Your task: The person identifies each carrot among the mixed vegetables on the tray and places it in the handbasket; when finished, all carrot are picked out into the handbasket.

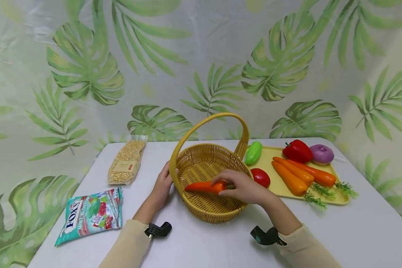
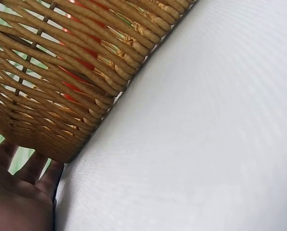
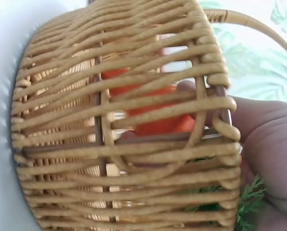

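A yellow-brown wicker basket [image 1: 210, 216] with a tall arched handle stands on the table. My left hand [image 1: 162, 186] holds its left side by the rim; in the left wrist view, the left-hand fingers [image 2: 35, 168] lie against the woven wall. Inside the basket, an orange carrot [image 1: 201, 187] is pinched near its thick end by my right hand [image 1: 241, 186], its tip pointing left. Through the weave in the right wrist view, the carrot [image 3: 157, 120] shows orange, and green leaves [image 3: 251, 197] stick out by the palm.
Right of the basket, a yellow tray [image 1: 268, 165] bears several carrots [image 1: 289, 176], a red bell pepper [image 1: 297, 151], a purple onion [image 1: 322, 154], a green vegetable [image 1: 253, 153] and a red tomato-like item [image 1: 260, 177]. At left lie a FOX'S candy bag [image 1: 90, 214] and a bag of kernels [image 1: 127, 162].
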### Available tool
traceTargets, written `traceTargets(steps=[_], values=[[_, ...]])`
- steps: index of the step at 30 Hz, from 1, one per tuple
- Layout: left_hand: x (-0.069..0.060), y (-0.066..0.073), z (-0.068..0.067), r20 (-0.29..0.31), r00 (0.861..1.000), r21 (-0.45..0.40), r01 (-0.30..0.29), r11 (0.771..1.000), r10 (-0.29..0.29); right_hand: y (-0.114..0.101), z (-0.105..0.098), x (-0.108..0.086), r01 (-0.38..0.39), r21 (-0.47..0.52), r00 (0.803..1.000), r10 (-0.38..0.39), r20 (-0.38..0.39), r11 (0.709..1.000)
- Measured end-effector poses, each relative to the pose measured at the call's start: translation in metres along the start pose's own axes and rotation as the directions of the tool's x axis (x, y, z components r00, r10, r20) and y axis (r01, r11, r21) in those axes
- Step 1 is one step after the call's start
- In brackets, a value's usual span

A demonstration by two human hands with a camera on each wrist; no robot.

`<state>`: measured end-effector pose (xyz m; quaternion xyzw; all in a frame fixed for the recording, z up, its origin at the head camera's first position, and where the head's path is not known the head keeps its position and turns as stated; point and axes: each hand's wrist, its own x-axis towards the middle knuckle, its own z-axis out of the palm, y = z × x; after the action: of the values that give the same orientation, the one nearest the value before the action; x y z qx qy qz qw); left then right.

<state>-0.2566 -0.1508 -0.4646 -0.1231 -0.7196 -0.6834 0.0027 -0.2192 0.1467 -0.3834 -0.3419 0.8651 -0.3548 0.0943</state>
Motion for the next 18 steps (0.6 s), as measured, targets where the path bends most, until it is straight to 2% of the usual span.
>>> traceTargets(steps=[5, 13, 18], values=[[0.002, 0.0, 0.001, 0.001, 1.0, -0.001, -0.003, 1.0, 0.003, -0.002, 0.003, 0.002, -0.01, -0.033, 0.998, 0.012, 0.06, 0.999], [0.002, 0.0, 0.001, 0.006, 1.0, 0.005, -0.008, 1.0, 0.008, -0.003, 0.01, 0.006, -0.065, -0.105, 0.993, 0.075, 0.09, 0.992], [0.001, -0.002, 0.0, 0.009, 1.0, 0.002, -0.013, 1.0, 0.013, -0.004, 0.011, 0.005, -0.06, -0.079, 0.99, 0.07, 0.126, 0.995]])
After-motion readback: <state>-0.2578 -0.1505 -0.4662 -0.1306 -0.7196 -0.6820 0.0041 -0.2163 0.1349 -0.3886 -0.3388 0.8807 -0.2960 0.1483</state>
